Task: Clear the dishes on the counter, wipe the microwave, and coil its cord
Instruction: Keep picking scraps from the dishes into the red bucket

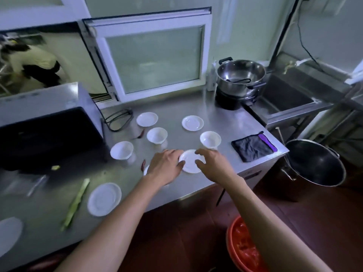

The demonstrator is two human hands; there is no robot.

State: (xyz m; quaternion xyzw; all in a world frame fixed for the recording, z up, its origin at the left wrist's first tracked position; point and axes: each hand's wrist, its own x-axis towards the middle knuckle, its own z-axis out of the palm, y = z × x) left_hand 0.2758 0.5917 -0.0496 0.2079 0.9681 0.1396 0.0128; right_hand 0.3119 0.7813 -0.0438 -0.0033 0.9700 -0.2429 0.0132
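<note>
Several white plates and bowls are spread over the steel counter (pixel 225 122). A small white plate (pixel 190 160) lies near the front edge between my hands. My left hand (pixel 165 165) touches its left rim and covers part of another dish. My right hand (pixel 211 163) curls over its right rim, thumb against the near edge. Bowls stand at the left (pixel 121 150), centre (pixel 157 135) and right (pixel 210 139). More plates lie behind (pixel 147 119) (pixel 192 123) and in front (pixel 104 199). The microwave (pixel 47 122) stands at the left, its black cord (pixel 117 119) lying loose beside it.
A dark folded cloth (pixel 253 147) lies at the counter's right end. Stacked steel pots (pixel 240 79) sit on a burner at the back, a sink (pixel 290 95) to their right. A large pot (pixel 314 163) and red basin (pixel 243 250) stand on the floor. Vegetable scraps (pixel 75 203) and chillies litter the counter.
</note>
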